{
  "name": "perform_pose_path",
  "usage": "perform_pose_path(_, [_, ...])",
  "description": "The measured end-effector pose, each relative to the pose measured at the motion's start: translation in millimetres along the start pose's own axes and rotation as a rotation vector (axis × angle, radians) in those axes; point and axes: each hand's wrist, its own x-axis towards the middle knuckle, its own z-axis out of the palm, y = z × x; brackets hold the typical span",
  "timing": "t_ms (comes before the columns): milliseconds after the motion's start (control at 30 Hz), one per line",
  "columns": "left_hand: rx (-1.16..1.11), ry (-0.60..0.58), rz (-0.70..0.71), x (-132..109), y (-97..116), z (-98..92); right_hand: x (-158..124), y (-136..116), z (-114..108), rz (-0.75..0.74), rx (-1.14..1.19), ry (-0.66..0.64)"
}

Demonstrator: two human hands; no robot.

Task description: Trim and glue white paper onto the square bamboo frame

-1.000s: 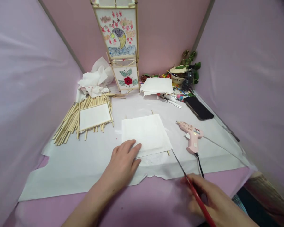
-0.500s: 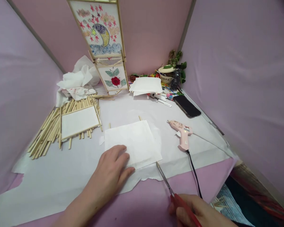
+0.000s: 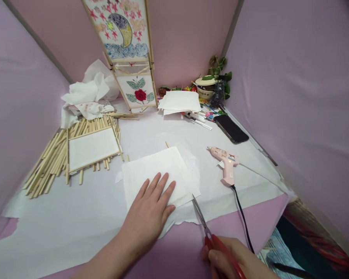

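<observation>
- From the head view, the left hand point(image 3: 148, 209) is lying open and flat, pressing on a white paper sheet point(image 3: 154, 178).
- That sheet is resting on a larger torn white sheet point(image 3: 75, 205).
- The right hand point(image 3: 223, 259) is gripping red-handled scissors point(image 3: 206, 228) (blades nearly closed), their tips pointing just beside the sheet's near corner.
- A pink glue gun point(image 3: 225, 164) is sitting to the right, trailing a black cord point(image 3: 242, 215).
- A bamboo-framed paper panel point(image 3: 91, 149) is lying on loose sticks point(image 3: 46, 166) to the left.

Left hand point(image 3: 148, 213), right hand point(image 3: 225, 259) and left forearm point(image 3: 104, 252) are all bare.
</observation>
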Motion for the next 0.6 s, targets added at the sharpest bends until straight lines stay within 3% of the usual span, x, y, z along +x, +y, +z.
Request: perform_pose_path(600, [-0.012, 0.011, -0.017, -0.1, 0.5, 1.2, 0.9, -1.9, 0.4, -0.022, -0.018, 0.001])
